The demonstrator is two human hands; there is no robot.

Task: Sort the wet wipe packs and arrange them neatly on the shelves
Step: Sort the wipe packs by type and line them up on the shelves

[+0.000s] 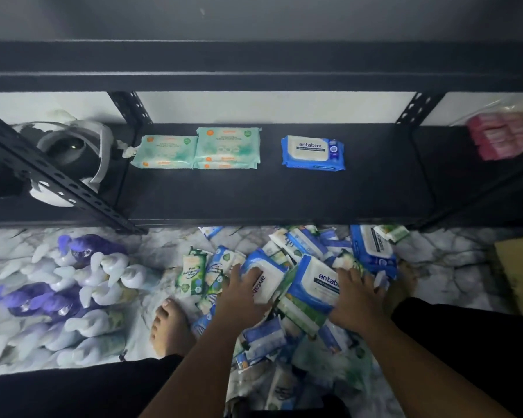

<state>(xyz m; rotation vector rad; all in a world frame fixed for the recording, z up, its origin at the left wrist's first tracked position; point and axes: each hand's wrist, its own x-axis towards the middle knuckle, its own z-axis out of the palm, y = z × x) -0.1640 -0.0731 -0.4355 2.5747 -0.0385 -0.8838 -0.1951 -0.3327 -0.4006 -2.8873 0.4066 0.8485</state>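
A heap of wet wipe packs (299, 297), blue, white and green, lies on the marbled floor below the black shelf (254, 194). My left hand (242, 292) grips a blue and white antabax pack (267, 276) at its left side. My right hand (355, 297) rests with spread fingers on the heap, touching another antabax pack (317, 285) and a small pack beside it. On the shelf lie pale green packs (200, 150), some stacked, and to their right one blue antabax pack (313, 152).
White and purple bottles (70, 294) lie in a pile on the floor at left. My bare foot (169, 330) stands beside the heap. A white headset (70, 158) sits on the shelf's left bay, pink packs in plastic (501, 135) at right, a cardboard box (520, 273) at far right.
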